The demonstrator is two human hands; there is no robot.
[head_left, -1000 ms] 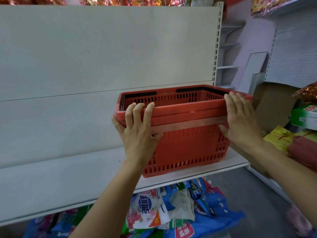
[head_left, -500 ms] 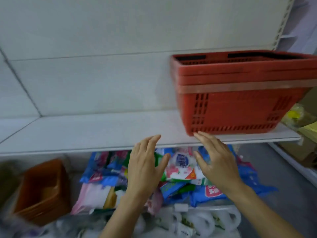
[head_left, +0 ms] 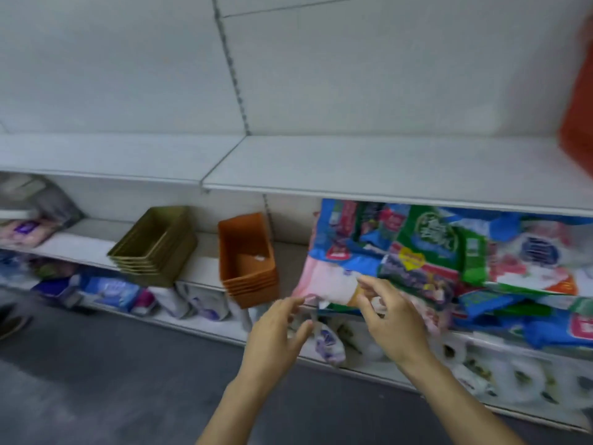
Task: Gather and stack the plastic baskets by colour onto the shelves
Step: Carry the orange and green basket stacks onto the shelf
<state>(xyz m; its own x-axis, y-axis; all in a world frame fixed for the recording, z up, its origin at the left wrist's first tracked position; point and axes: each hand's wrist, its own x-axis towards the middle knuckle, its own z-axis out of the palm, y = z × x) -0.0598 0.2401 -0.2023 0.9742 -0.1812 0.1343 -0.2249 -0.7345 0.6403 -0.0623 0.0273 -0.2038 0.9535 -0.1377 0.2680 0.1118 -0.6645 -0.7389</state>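
Observation:
The red basket stack (head_left: 577, 123) stands on the upper white shelf (head_left: 369, 168) at the far right edge, blurred. A stack of orange baskets (head_left: 248, 261) lies tipped on the middle shelf (head_left: 205, 264), with a stack of olive-gold baskets (head_left: 154, 245) to its left. My left hand (head_left: 276, 338) and my right hand (head_left: 391, 322) hang in the air in front of the shelves, fingers loosely bent, holding nothing. Both hands are just right of and below the orange stack, apart from it.
Colourful tissue and paper packs (head_left: 449, 268) crowd the middle shelf on the right. Toilet-roll packs (head_left: 513, 377) fill the bottom shelf. More packs (head_left: 109, 290) lie lower left. Grey floor (head_left: 96, 380) runs along the shelving. A shoe (head_left: 9, 326) shows at the left edge.
Both hands let go of the red baskets and dropped low. The view swung left, so the red stack slid to the right edge and the orange and olive stacks came into sight.

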